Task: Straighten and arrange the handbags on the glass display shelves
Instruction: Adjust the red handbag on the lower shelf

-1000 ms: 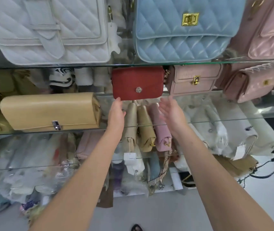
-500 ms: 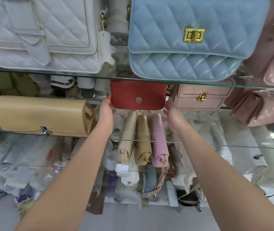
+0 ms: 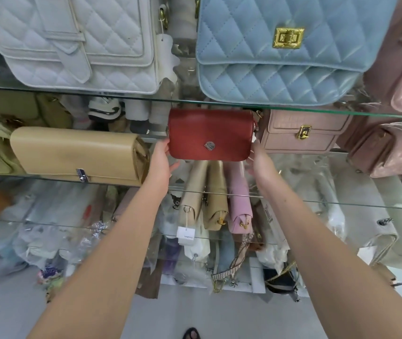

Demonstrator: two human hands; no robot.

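Note:
A small red handbag [image 3: 211, 134] with a silver clasp stands on the middle glass shelf [image 3: 293, 152]. My left hand [image 3: 162, 159] grips its lower left corner, thumb under the bag's bottom edge. At the lower right corner my right hand [image 3: 260, 161] holds the other side. To the bag's left lies a long beige clutch [image 3: 72, 155]; a pink bag with a gold clasp [image 3: 300, 134] stands to its right. Above, on the upper shelf [image 3: 121, 96], stand a white quilted bag [image 3: 72, 42] and a light blue quilted bag [image 3: 280, 50].
Three narrow purses [image 3: 216, 199], two tan and one pink, lie end-on on the shelf below my hands. Pink quilted bags [image 3: 390, 148] fill the right side. Plastic-wrapped bags [image 3: 48, 228] crowd the lower shelves. The grey floor [image 3: 195, 314] shows beneath.
Both hands rose from below the red handbag and closed on its two lower corners. The view came closer to the shelves.

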